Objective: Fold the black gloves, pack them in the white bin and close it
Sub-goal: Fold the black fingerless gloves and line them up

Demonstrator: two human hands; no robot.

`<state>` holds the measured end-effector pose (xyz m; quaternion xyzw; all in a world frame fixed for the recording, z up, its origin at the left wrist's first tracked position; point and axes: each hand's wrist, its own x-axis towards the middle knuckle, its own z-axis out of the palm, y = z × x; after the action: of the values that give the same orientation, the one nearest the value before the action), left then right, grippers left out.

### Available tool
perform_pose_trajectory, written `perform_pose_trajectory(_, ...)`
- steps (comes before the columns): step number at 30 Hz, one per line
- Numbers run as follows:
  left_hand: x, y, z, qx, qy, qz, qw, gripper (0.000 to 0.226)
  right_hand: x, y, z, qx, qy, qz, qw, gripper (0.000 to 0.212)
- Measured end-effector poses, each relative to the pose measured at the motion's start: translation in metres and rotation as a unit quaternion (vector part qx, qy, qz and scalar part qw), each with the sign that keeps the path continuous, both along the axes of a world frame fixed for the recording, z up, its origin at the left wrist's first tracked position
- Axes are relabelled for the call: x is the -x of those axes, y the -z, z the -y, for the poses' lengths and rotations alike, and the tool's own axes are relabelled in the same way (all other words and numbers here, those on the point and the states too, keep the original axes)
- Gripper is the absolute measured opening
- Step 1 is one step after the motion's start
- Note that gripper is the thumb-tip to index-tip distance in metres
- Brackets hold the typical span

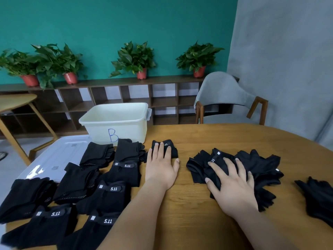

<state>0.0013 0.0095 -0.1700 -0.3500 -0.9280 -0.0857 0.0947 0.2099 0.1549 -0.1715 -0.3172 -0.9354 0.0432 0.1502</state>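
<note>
head view, folding step: left grip (162,166) flat on folded glove (174,152) at 12 o'clock, right grip (232,184) flat on loose gloves (261,165) at 3; next, likely: into white bin (126,127) at 11.

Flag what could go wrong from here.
The folded glove under the left hand may spring open once released. The stacks seem to overlap the lid at the table edge, so pulling it out could topple them. The loose pile under the right hand could tangle.
</note>
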Motion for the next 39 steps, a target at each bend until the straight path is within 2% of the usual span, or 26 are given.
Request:
perform_pose_trajectory(4, -0.015, -0.003, 0.006, -0.044, 0.035, -0.060, 0.997, 0.067, 0.001, 0.001, -0.011, 0.002, -0.023, -0.005, 1.000, 0.063)
perform_pose_trajectory(10, -0.057, -0.001, 0.024, -0.081, 0.084, -0.038, 0.992, 0.060, 0.007, -0.002, -0.043, -0.006, -0.069, -0.015, 0.997, 0.059)
perform_pose_trajectory(15, -0.095, 0.003, 0.032, -0.090, 0.136, -0.027, 0.986, 0.054, 0.003, -0.007, -0.043, -0.101, -0.056, -0.064, 0.991, 0.050)
perform_pose_trajectory(20, -0.123, 0.006, 0.040, -0.085, 0.134, -0.001, 0.987, 0.053, -0.012, -0.004, -0.035, -0.192, -0.015, -0.139, 0.971, 0.038)
perform_pose_trajectory(28, -0.160, 0.008, 0.057, -0.083, 0.124, 0.020, 0.989, 0.057, -0.039, 0.004, -0.026, -0.155, 0.041, -0.162, 0.974, 0.031)
perform_pose_trajectory(32, -0.164, 0.002, 0.063, -0.087, 0.119, 0.045, 0.988, 0.058, -0.042, 0.003, -0.028, -0.102, 0.056, -0.178, 0.977, 0.019)
perform_pose_trajectory(35, -0.165, 0.001, 0.065, -0.101, 0.109, 0.053, 0.987, 0.058, -0.043, -0.009, -0.034, -0.081, 0.064, -0.221, 0.970, 0.013)
perform_pose_trajectory(39, -0.164, 0.002, 0.064, -0.119, 0.109, 0.051, 0.986, 0.056, -0.045, -0.046, -0.033, -0.091, 0.047, -0.314, 0.944, 0.016)
